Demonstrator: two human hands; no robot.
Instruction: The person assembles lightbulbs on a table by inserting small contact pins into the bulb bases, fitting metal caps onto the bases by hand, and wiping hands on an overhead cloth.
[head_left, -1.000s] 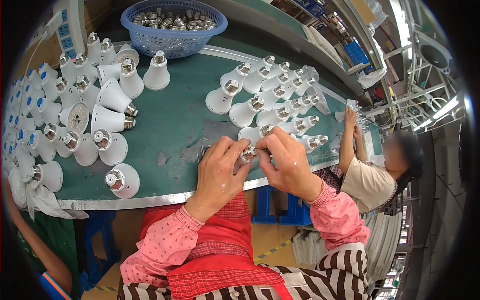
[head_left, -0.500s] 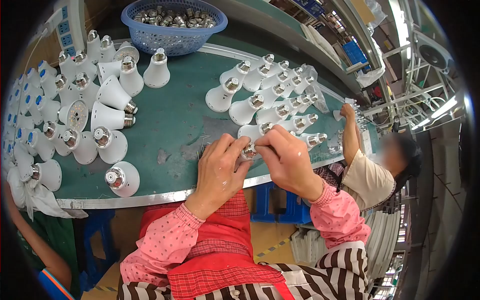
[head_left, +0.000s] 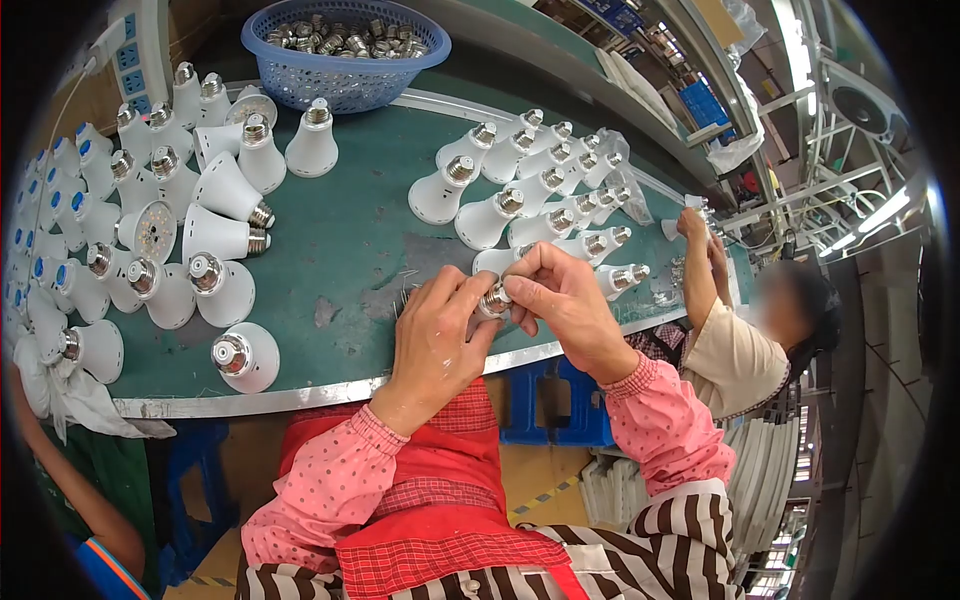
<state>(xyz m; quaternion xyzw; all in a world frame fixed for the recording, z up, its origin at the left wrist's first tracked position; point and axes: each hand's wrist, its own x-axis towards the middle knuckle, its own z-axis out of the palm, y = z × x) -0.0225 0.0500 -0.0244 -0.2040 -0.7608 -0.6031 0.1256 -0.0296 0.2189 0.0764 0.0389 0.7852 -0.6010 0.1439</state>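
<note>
Bulb (head_left: 492, 302) is clasped by left hand (head_left: 437, 328), grip of right hand (head_left: 568, 303) unclear, over scuffed green bench (head_left: 362, 205), lights (head_left: 883, 212) beyond.

Both hands (head_left: 433, 335) close together — fingers (head_left: 550, 258) bent, apparently in a pinch.

A factory assembly floor: LED bulbs (head_left: 312, 148) in rows on a green workbench (head_left: 345, 235), a basket (head_left: 345, 86) of metal screw caps (head_left: 345, 42) (and a co-worker (head_left: 735, 362) further along).
</note>
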